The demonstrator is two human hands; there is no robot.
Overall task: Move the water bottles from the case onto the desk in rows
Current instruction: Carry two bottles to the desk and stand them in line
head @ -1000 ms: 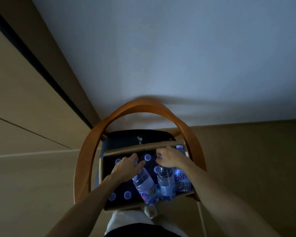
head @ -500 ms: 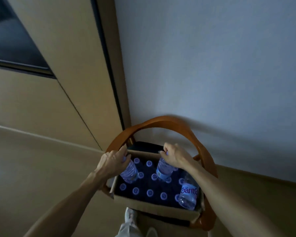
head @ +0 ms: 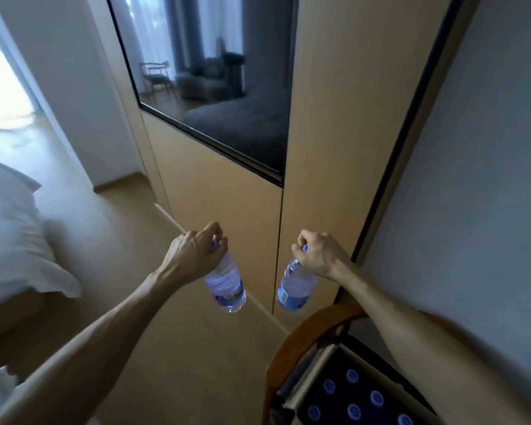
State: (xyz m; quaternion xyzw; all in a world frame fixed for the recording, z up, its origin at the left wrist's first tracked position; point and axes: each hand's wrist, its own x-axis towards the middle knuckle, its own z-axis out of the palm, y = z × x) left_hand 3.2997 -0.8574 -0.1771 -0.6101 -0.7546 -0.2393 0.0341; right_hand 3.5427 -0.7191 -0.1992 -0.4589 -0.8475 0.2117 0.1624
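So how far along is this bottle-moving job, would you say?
Hard to say what is done: the desk is out of view, so no rows show. In hand: the left hand and right hand each hold a water bottle by its cap, the left bottle and right bottle hanging in the air. Left: the case on the chair shows several blue caps.

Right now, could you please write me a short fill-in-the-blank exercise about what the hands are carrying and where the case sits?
1. Each hand holds one water ____.
2. The left hand and the right hand grip their bottles by the ____.
3. The case of remaining bottles sits on a wooden ____.

Missing words: bottle; cap; chair
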